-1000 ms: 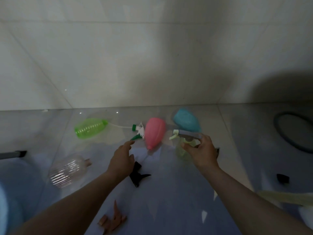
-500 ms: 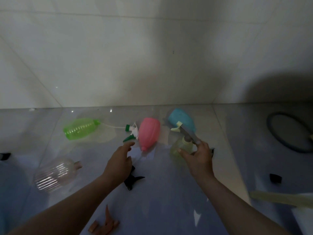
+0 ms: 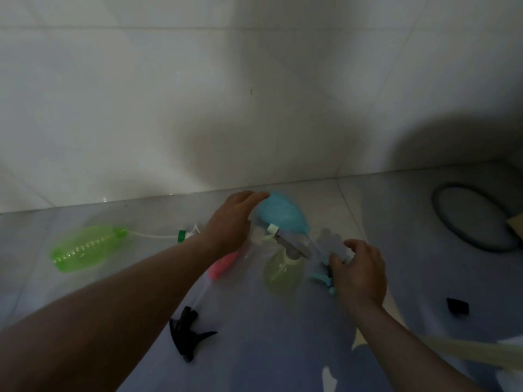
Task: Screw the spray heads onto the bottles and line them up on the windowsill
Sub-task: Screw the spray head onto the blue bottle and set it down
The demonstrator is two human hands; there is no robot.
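Observation:
My left hand (image 3: pixel 230 222) reaches across the floor, and its spread fingertips touch the wide end of the blue bottle (image 3: pixel 284 216) lying near the wall. A pale yellow bottle (image 3: pixel 281 271) with a spray head (image 3: pixel 285 240) on it sits between my hands, and neither hand holds it. My right hand (image 3: pixel 359 274) curls over a teal spray head (image 3: pixel 321 278), which is mostly hidden, so the grip is unclear. My left wrist half covers a pink bottle (image 3: pixel 223 264). A green bottle (image 3: pixel 85 247) lies at the left, with a green-and-white spray head (image 3: pixel 184 236) beside it. A black spray head (image 3: pixel 189 333) lies near me.
A tiled wall (image 3: pixel 254 108) rises right behind the bottles. A dark hose loop (image 3: pixel 452 230) lies at the right, with a small black piece (image 3: pixel 457 306) below it. A pale strip (image 3: pixel 467 352) crosses the lower right corner.
My right hand let go of the yellow bottle's spray head and moved right onto the teal head. My left hand moved from near the pink bottle up to the blue bottle.

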